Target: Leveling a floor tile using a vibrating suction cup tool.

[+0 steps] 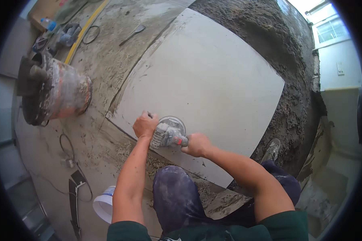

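Observation:
A large pale square tile [213,72] lies in front of me, with grey mortar showing along its far and right sides. On its near left part sits a tile vibrator [165,135], a dusty grey power tool with a round pad against the tile face. My left hand [145,125] is closed round a dark grip at the tool's left side. From the right, my right hand [197,145] wraps the end of its handle, beside a red patch. The pad's underside is hidden.
Rough wet mortar [265,32] spreads beyond the tile. A smeared bucket [70,90] stands at left, near a yellow straightedge [86,30]. A small trowel [133,34] lies on the floor. Near my left arm are a white tub [103,204] and a cable [84,184].

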A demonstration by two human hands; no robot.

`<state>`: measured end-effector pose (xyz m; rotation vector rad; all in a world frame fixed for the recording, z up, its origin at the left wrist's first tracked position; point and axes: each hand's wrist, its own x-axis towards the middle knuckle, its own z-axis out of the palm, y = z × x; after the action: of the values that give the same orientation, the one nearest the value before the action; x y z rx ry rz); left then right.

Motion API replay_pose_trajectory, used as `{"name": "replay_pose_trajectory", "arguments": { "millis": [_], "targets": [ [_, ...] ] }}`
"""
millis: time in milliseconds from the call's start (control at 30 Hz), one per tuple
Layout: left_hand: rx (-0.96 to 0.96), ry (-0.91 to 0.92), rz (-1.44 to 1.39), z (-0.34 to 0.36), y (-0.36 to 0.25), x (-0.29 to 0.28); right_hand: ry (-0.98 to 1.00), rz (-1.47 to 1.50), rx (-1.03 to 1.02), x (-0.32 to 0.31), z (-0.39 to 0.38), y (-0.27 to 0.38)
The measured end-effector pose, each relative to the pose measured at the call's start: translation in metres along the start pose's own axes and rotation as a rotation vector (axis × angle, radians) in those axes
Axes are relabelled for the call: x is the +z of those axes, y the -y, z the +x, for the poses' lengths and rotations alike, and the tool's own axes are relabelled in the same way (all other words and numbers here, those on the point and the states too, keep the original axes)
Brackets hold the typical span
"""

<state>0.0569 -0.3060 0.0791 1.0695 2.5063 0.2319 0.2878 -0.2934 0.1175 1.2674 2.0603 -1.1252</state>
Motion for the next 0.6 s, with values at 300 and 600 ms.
{"name": "replay_pose_trajectory", "arguments": {
  "millis": [300, 600],
  "targets": [
    [0.055, 0.012, -0.027, 0.094, -0.031, -0.014, -0.042, 0.023, 0.007, -0.054, 0.054, 0.015],
    [0.026, -0.027, -0.062, 0.255, -0.115, -0.054, -0.131, 0.014, 0.064, -0.224, 0.168, 0.033]
  ]
}}
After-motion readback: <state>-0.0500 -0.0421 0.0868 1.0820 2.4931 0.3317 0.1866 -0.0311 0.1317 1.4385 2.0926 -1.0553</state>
